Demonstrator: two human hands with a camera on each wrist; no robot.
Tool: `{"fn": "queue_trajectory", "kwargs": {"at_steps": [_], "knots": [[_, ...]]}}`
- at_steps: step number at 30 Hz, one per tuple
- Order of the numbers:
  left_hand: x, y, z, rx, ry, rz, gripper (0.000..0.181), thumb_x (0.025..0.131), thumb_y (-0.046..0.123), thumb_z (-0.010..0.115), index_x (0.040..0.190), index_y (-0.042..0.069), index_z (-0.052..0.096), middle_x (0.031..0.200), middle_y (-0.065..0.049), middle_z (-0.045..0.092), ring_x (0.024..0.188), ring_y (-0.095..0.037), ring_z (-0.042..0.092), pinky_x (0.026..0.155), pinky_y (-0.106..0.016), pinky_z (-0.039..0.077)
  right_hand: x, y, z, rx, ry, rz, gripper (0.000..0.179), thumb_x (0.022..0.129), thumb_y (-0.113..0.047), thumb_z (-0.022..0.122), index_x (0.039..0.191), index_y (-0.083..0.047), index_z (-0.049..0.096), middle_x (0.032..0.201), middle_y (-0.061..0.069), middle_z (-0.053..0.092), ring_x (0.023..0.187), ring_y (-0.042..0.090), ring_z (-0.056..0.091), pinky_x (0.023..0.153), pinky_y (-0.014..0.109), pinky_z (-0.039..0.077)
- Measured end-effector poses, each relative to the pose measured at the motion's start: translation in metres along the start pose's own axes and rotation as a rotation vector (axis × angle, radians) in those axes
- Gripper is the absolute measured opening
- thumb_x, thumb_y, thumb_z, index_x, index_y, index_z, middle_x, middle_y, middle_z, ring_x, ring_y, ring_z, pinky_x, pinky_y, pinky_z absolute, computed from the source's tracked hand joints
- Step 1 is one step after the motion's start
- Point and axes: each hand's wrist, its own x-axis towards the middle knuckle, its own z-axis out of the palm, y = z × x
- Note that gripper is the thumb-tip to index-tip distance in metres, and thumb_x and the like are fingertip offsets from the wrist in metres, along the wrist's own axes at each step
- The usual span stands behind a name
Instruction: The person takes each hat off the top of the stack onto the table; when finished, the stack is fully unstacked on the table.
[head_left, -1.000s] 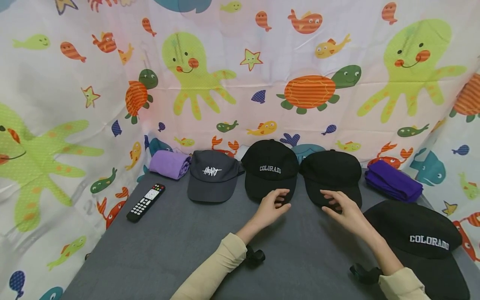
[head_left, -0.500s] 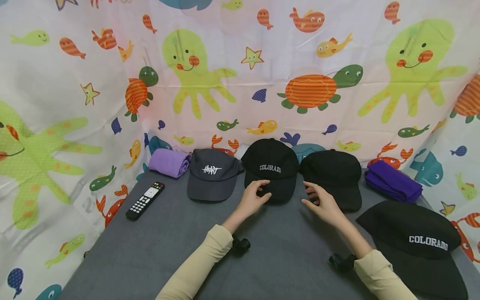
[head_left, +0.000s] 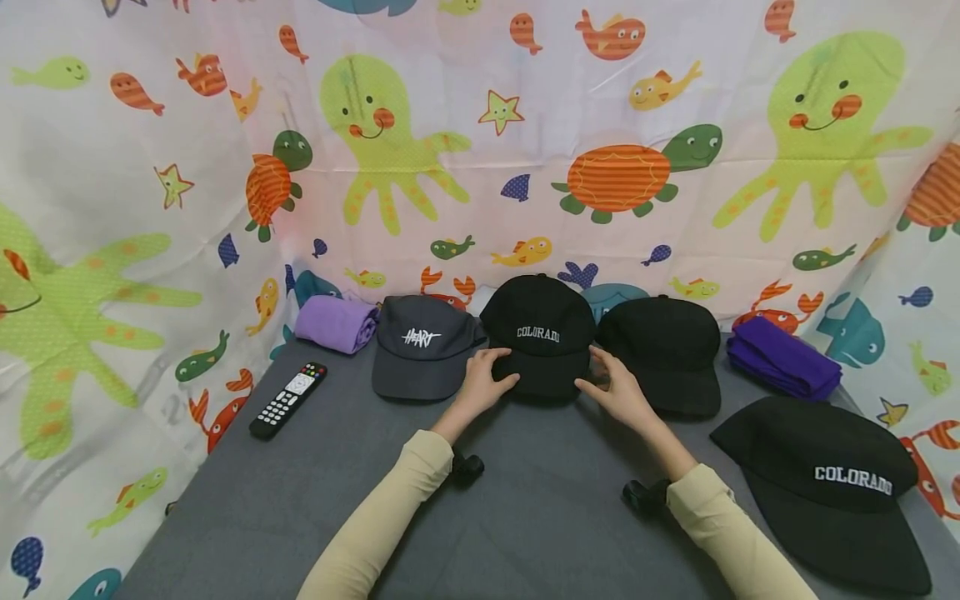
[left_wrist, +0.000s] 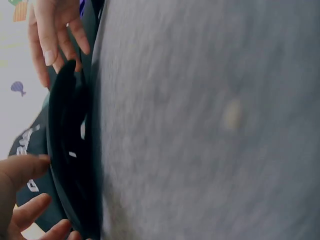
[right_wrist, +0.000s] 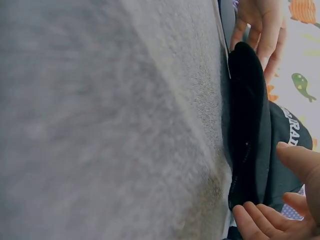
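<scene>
A black baseball cap [head_left: 542, 321] with white COLORADO lettering stands at the middle of the back row, brim toward me. My left hand [head_left: 482, 385] is at the left side of its brim, thumb and fingers apart; in the left wrist view the thumb is against or very near the brim [left_wrist: 62, 135]. My right hand [head_left: 618, 392] is at the brim's right side, fingers loosely bent and spread from the thumb. In the right wrist view its fingertips [right_wrist: 245, 212] are at the brim's edge; contact is hard to tell. Neither hand grips the cap.
To the left are a dark grey HEART cap [head_left: 420, 346], a lilac folded cloth [head_left: 336, 323] and a black remote control [head_left: 288, 400]. To the right are a plain black cap [head_left: 662, 354], a purple folded cloth [head_left: 783, 358] and a larger COLORADO cap [head_left: 825, 483]. A patterned curtain [head_left: 480, 167] hangs behind.
Both hands have moved left. They have come from in front of the middle and right caps to either side of the middle COLORADO cap's brim. The caps have not moved.
</scene>
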Motion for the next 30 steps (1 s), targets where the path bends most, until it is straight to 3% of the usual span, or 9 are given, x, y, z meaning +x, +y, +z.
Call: {"fn": "queue_trajectory", "kwargs": {"at_steps": [9, 14, 20, 30], "knots": [[0.013, -0.006, -0.007, -0.041, -0.067, -0.107, 0.07, 0.081, 0.035, 0.07, 0.137, 0.003, 0.041, 0.137, -0.022, 0.041, 0.127, -0.04, 0.035, 0.103, -0.049, 0.032, 0.014, 0.005, 0.011, 0.081, -0.011, 0.073, 0.085, 0.085, -0.029, 0.068, 0.147, -0.003, 0.017, 0.141, 0.029, 0.03, 0.123, 0.046, 0.04, 0.091, 0.049, 0.045], [0.017, -0.008, -0.007, -0.066, -0.053, -0.117, 0.07, 0.08, 0.034, 0.071, 0.137, 0.005, 0.041, 0.137, -0.019, 0.043, 0.126, -0.037, 0.036, 0.102, -0.048, 0.033, 0.02, 0.006, 0.012, 0.131, -0.007, 0.103, 0.089, 0.083, -0.028, 0.071, 0.149, -0.007, 0.015, 0.141, 0.027, 0.029, 0.121, 0.044, 0.042, 0.09, 0.049, 0.046], [0.02, -0.009, -0.006, -0.109, -0.033, -0.124, 0.073, 0.078, 0.031, 0.075, 0.138, 0.007, 0.041, 0.134, -0.019, 0.043, 0.121, -0.035, 0.041, 0.099, -0.046, 0.037, 0.02, 0.005, 0.012, 0.111, 0.015, 0.094, 0.088, 0.081, -0.027, 0.072, 0.148, -0.008, 0.018, 0.138, 0.026, 0.032, 0.107, 0.038, 0.048, 0.081, 0.046, 0.049], [0.021, -0.008, -0.009, -0.149, -0.009, -0.123, 0.079, 0.073, 0.026, 0.079, 0.139, 0.01, 0.038, 0.129, -0.019, 0.042, 0.108, -0.033, 0.048, 0.09, -0.043, 0.044, 0.019, 0.002, 0.007, 0.134, 0.055, 0.068, 0.091, 0.08, -0.02, 0.074, 0.149, -0.01, 0.016, 0.136, 0.024, 0.033, 0.1, 0.034, 0.051, 0.073, 0.036, 0.049]]}}
